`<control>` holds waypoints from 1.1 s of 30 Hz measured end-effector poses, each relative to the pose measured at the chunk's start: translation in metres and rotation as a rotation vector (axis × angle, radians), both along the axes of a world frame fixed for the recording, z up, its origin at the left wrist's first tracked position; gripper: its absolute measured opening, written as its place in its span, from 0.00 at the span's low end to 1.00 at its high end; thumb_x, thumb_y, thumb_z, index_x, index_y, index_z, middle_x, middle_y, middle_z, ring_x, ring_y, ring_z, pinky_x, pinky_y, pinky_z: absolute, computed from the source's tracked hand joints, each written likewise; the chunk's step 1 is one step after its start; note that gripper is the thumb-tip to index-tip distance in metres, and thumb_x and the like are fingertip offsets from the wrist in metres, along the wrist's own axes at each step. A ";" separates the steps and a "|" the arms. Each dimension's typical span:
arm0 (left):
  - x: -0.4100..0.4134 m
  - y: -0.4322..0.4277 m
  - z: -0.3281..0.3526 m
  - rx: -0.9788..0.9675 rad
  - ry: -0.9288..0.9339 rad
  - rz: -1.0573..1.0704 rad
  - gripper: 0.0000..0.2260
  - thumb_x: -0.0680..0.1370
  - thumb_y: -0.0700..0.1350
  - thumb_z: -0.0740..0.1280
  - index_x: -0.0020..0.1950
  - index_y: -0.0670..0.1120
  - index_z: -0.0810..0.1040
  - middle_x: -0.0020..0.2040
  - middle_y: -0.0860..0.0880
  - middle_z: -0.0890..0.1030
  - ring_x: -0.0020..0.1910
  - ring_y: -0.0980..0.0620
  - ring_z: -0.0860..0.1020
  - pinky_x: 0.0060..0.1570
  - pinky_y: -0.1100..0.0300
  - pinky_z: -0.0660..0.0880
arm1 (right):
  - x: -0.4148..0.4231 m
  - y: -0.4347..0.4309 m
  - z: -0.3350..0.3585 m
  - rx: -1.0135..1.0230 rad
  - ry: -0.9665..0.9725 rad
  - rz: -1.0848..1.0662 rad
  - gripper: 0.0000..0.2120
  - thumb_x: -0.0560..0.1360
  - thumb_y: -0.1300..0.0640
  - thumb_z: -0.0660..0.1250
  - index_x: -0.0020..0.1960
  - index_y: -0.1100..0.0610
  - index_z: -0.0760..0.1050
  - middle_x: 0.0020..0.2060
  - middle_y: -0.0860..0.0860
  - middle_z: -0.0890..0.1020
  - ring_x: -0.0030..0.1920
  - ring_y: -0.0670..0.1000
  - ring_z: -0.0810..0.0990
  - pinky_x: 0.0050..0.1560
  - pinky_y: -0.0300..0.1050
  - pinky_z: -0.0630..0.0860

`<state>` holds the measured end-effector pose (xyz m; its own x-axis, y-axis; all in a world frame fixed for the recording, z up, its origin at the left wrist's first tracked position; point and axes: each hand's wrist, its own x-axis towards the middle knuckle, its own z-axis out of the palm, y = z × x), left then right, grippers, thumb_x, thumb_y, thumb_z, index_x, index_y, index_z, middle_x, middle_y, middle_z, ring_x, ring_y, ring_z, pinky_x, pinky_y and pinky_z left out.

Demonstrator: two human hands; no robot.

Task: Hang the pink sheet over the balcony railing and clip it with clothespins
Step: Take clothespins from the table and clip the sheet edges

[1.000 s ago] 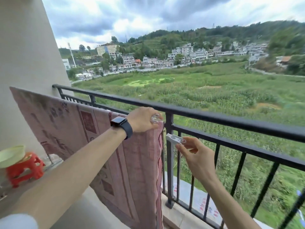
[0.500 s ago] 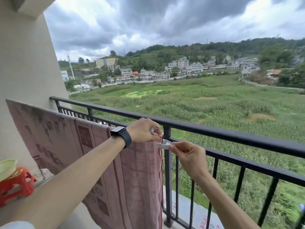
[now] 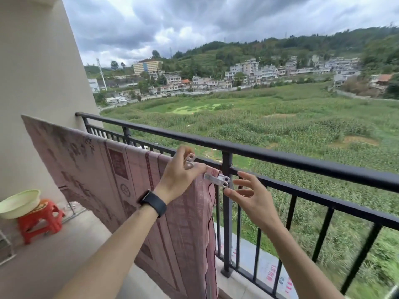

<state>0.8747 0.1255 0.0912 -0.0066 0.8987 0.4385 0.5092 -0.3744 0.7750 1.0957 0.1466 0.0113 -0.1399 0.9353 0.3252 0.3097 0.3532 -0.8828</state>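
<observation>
Pink sheet (image 3: 97,169) cut below, railing (image 3: 302,160) cut right

- I see the pink sheet (image 3: 97,169), patterned with darker red blocks and stripes. It hangs flat on the balcony side, its top edge slanting below the top bar and its right edge dropping straight down beside a post.
- The black metal balcony railing (image 3: 280,156) has a rounded top bar, a lower bar beneath it and thin uprights. The sheet's top right corner meets the lower bar at the post.
- A white clothespin (image 3: 217,180) sits roughly level, clamped on that corner, looped tails pointing right.
- A second clothespin (image 3: 189,161), also white, is pinched in my left hand (image 3: 179,175) just above the sheet's top edge.
</observation>
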 end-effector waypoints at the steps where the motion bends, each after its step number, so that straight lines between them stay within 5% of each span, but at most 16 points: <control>1: -0.002 -0.013 -0.023 -0.035 -0.136 -0.025 0.13 0.72 0.47 0.69 0.50 0.49 0.66 0.40 0.49 0.67 0.31 0.54 0.63 0.32 0.59 0.63 | 0.003 -0.005 -0.015 -0.038 0.006 0.003 0.33 0.68 0.37 0.75 0.70 0.43 0.69 0.55 0.38 0.81 0.50 0.38 0.82 0.48 0.36 0.80; 4: 0.003 -0.056 -0.108 -0.267 -0.185 -0.011 0.14 0.70 0.40 0.64 0.49 0.49 0.60 0.41 0.48 0.65 0.30 0.59 0.61 0.30 0.65 0.63 | 0.007 -0.027 -0.068 -0.172 0.036 0.031 0.26 0.70 0.38 0.73 0.64 0.44 0.74 0.51 0.40 0.83 0.50 0.37 0.82 0.50 0.34 0.78; 9: 0.024 -0.102 -0.228 -0.722 0.226 -0.003 0.11 0.78 0.36 0.61 0.52 0.45 0.59 0.44 0.52 0.67 0.35 0.61 0.65 0.32 0.69 0.66 | 0.005 -0.085 -0.170 -0.469 0.028 0.190 0.17 0.71 0.40 0.73 0.57 0.45 0.81 0.48 0.41 0.86 0.51 0.41 0.84 0.53 0.40 0.80; 12: 0.033 -0.120 -0.278 -0.820 0.399 -0.104 0.10 0.77 0.39 0.64 0.53 0.47 0.63 0.52 0.47 0.69 0.43 0.54 0.69 0.40 0.61 0.68 | 0.001 -0.121 -0.220 -0.633 -0.007 0.236 0.11 0.72 0.48 0.77 0.52 0.48 0.84 0.46 0.43 0.87 0.50 0.44 0.85 0.54 0.45 0.81; 14: 0.038 -0.129 -0.302 -0.854 0.429 -0.142 0.10 0.74 0.42 0.66 0.53 0.49 0.69 0.53 0.48 0.72 0.48 0.52 0.71 0.39 0.64 0.68 | 0.001 -0.138 -0.246 -0.696 -0.007 0.247 0.06 0.72 0.51 0.77 0.47 0.50 0.85 0.44 0.46 0.87 0.49 0.49 0.86 0.54 0.53 0.81; 18: 0.040 -0.139 -0.327 -0.900 0.296 -0.088 0.12 0.70 0.45 0.75 0.51 0.48 0.78 0.43 0.58 0.76 0.41 0.60 0.74 0.36 0.75 0.66 | 0.008 -0.157 -0.273 -0.755 0.016 0.261 0.06 0.71 0.52 0.78 0.47 0.50 0.85 0.45 0.47 0.87 0.49 0.50 0.87 0.55 0.55 0.81; 25: 0.035 -0.141 -0.350 -1.009 0.079 -0.083 0.11 0.69 0.44 0.80 0.47 0.52 0.81 0.40 0.58 0.82 0.37 0.68 0.77 0.39 0.73 0.71 | 0.019 -0.172 -0.304 -0.786 0.037 0.172 0.05 0.73 0.56 0.76 0.49 0.52 0.84 0.42 0.43 0.87 0.46 0.44 0.86 0.49 0.42 0.80; 29: 0.027 -0.137 -0.371 -1.059 -0.011 0.009 0.09 0.68 0.41 0.80 0.46 0.46 0.85 0.41 0.51 0.86 0.39 0.58 0.81 0.49 0.58 0.80 | 0.022 -0.173 -0.323 -0.799 -0.015 0.111 0.11 0.72 0.51 0.77 0.53 0.52 0.83 0.46 0.44 0.87 0.45 0.44 0.86 0.49 0.40 0.80; 33: 0.020 -0.130 -0.395 -1.057 0.065 0.002 0.13 0.68 0.45 0.81 0.50 0.44 0.86 0.44 0.50 0.87 0.38 0.63 0.80 0.44 0.71 0.74 | 0.018 -0.168 -0.343 -0.798 -0.136 0.112 0.13 0.69 0.49 0.79 0.52 0.45 0.81 0.44 0.42 0.86 0.38 0.46 0.85 0.44 0.39 0.80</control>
